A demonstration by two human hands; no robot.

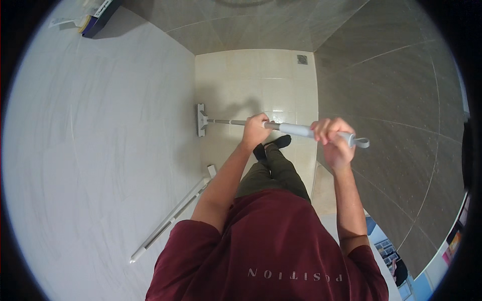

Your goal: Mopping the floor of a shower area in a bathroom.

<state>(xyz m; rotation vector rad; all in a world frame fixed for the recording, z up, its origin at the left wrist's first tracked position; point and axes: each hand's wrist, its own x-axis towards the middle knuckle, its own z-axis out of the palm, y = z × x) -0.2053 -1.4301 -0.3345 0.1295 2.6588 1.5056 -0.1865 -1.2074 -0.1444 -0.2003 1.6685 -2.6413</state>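
Observation:
Both my hands grip one long-handled floor brush or mop. My left hand point(257, 129) is closed around the metal part of its pole point(236, 122). Near the looped end, my right hand point(334, 141) holds the pale plastic grip point(297, 129). The flat white and grey head point(201, 120) lies at the far end of the pole, against or close to the foot of the left wall. My feet in dark socks or shoes point(280, 142) stand on the beige tiled floor point(278, 90), just below the pole. The underside of the head is hidden.
A second pole tool point(162, 227) leans by the pale left wall point(113, 124). Grey-brown tiled walls point(388, 113) stand ahead and to the right, with a square floor drain point(302, 59) in the far right corner. A dark shelf point(99, 22) holding items juts from the upper left wall.

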